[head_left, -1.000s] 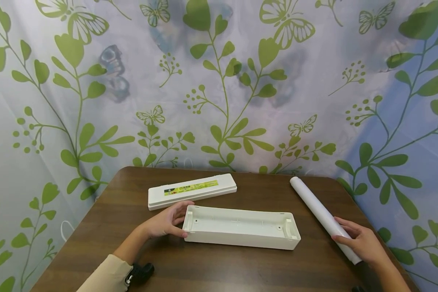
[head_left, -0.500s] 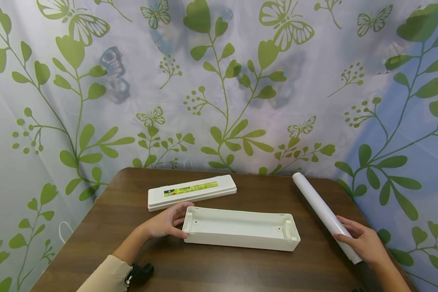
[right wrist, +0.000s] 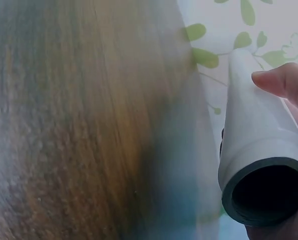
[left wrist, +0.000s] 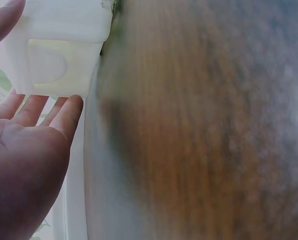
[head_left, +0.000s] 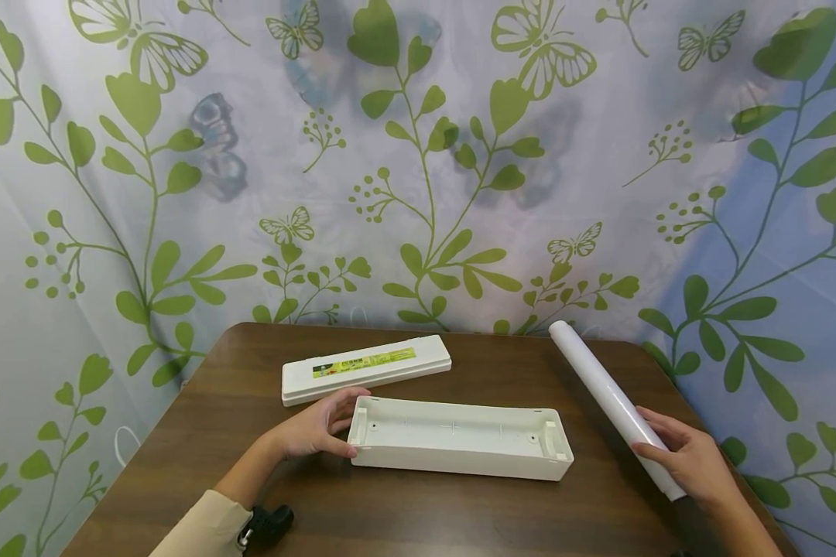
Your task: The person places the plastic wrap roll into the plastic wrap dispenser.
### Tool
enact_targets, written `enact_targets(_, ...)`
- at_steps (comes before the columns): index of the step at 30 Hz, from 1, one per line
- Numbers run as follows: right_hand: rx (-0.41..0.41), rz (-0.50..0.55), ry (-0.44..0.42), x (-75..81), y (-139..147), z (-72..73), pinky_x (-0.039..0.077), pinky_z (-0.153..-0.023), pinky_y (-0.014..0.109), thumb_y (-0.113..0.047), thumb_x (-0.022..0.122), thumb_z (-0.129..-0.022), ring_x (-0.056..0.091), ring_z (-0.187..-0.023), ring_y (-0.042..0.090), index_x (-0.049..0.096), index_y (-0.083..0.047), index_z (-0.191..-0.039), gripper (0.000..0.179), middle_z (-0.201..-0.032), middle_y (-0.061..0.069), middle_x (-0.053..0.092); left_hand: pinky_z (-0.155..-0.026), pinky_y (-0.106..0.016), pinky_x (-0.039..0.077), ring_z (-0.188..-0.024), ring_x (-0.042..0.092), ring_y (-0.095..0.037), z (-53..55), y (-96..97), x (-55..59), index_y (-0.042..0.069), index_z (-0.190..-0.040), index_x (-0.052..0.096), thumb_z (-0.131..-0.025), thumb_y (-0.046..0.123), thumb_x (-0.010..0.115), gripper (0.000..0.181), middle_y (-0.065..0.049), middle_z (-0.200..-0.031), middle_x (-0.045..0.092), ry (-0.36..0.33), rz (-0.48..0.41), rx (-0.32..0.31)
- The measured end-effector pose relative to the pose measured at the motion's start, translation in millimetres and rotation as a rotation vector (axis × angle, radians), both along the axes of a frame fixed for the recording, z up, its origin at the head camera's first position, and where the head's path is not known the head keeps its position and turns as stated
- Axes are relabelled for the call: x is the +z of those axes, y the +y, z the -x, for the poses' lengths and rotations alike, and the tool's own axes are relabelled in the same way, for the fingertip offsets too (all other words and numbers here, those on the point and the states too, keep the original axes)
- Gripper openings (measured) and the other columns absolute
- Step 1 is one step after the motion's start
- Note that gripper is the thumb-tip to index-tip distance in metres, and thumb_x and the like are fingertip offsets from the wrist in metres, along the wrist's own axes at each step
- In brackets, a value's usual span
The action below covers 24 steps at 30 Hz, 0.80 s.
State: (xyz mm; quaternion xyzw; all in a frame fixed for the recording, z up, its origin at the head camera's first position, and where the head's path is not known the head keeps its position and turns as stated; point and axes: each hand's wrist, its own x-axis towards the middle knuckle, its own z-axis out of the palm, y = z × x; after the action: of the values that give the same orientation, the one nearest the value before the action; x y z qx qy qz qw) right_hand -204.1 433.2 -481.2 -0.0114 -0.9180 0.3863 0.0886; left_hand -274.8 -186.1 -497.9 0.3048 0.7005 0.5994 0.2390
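Observation:
My left hand (head_left: 316, 425) holds the left end of a long white plastic box (head_left: 456, 461) that lies open side up on the table. In the left wrist view the thumb is at one edge of the box's end wall (left wrist: 63, 65) and the fingertips are at the opposite edge. On the right, my right hand (head_left: 690, 462) grips a white roll of cling film (head_left: 602, 387) near its lower end, thumb on top. The right wrist view shows the roll's hollow core (right wrist: 269, 192) facing the camera. Its far end is raised over the table.
A white lid (head_left: 362, 373) with a yellow-green label lies behind the box, angled, close to the left hand. The brown wooden table (head_left: 418, 514) ends at a patterned curtain (head_left: 446, 155) at the back. A black strap mount (head_left: 268, 524) sits at the left wrist.
The roll's far end has risen a little and swung slightly left, with the right hand moving along a bit. The left hand, box and lid stay where they were.

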Motion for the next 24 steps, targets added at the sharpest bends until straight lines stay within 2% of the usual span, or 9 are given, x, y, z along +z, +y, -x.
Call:
enact_targets(3, 0.000, 0.009, 0.001, 1.9, -3, -1.0, 0.054, -0.065, 0.024, -0.029, 0.085, -0.086, 0.062, -0.086, -0.010, 0.058, -0.001, -0.143, 0.069, -0.108, -0.021, 0.068, -0.111, -0.021, 0.045, -0.149, 0.031, -0.045, 0.1, 0.2, -1.5, -0.001, -0.156, 0.023, -0.083, 0.004, 0.084, 0.095, -0.025, -0.157, 0.034, 0.008, -0.009, -0.009)
enact_targets(9, 0.012, 0.035, 0.024, 7.3, -9, -5.4, 0.054, -0.065, 0.023, -0.026, 0.085, -0.085, 0.063, -0.085, -0.008, 0.060, -0.001, -0.140, 0.066, -0.105, -0.032, 0.065, -0.110, -0.021, 0.046, -0.148, 0.032, -0.046, 0.2, 1.2, -2.0, 0.001, -0.155, 0.024, -0.083, 0.003, 0.084, 0.093, -0.026, -0.155, 0.035, 0.019, -0.015, -0.016)
enact_targets(16, 0.080, 0.045, 0.109, 14.4, -16, -7.6, 0.054, -0.064, 0.021, -0.018, 0.085, -0.085, 0.065, -0.087, -0.006, 0.060, 0.000, -0.139, 0.062, -0.107, -0.033, 0.065, -0.109, -0.020, 0.045, -0.147, 0.033, -0.044, 0.3, 0.6, -1.5, 0.002, -0.155, 0.025, -0.083, 0.005, 0.084, 0.093, -0.024, -0.155, 0.036, 0.031, 0.003, -0.007)
enact_targets(24, 0.141, 0.035, 0.122, 21.5, -24, -8.5, 0.055, -0.065, 0.020, -0.015, 0.086, -0.084, 0.065, -0.090, -0.006, 0.062, 0.000, -0.138, 0.061, -0.110, -0.034, 0.064, -0.110, -0.018, 0.044, -0.148, 0.033, -0.043, 0.8, 0.5, -1.2, -0.001, -0.155, 0.023, -0.083, 0.005, 0.084, 0.095, -0.023, -0.156, 0.035, 0.033, 0.015, -0.003)
